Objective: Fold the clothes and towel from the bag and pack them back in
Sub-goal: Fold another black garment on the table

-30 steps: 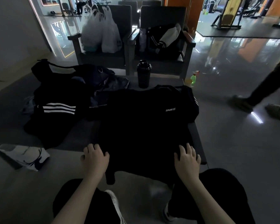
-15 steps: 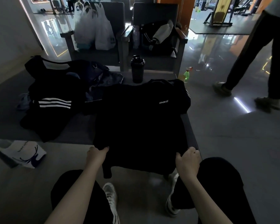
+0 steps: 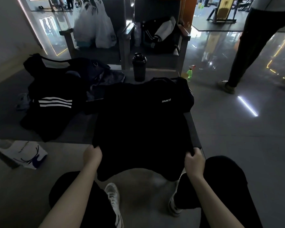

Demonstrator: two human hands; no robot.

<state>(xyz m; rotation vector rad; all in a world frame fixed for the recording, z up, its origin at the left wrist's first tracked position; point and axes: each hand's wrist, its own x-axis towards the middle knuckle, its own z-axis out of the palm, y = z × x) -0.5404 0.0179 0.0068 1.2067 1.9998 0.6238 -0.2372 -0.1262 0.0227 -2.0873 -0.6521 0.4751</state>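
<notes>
A black T-shirt (image 3: 141, 125) with a small white "SPORTS" print lies spread face up on the low grey table (image 3: 192, 129), its hem hanging over the near edge. My left hand (image 3: 92, 156) grips the shirt's lower left side. My right hand (image 3: 194, 162) grips its lower right side. Left of the shirt lies a black garment with three white stripes (image 3: 54, 102). Behind that sits a dark bag (image 3: 89, 69) with crumpled dark cloth spilling from it.
A black shaker bottle (image 3: 139, 67) stands at the table's far edge. A white paper bag (image 3: 21, 153) lies on the floor at left. Two armchairs hold white plastic bags (image 3: 93, 23) and a jacket. A green bottle (image 3: 189, 74) stands on the floor. A person's legs (image 3: 252, 46) pass at right.
My hands went from lying flat on the shirt's lower part to curling round its two sides near the hem. The person at right walked closer.
</notes>
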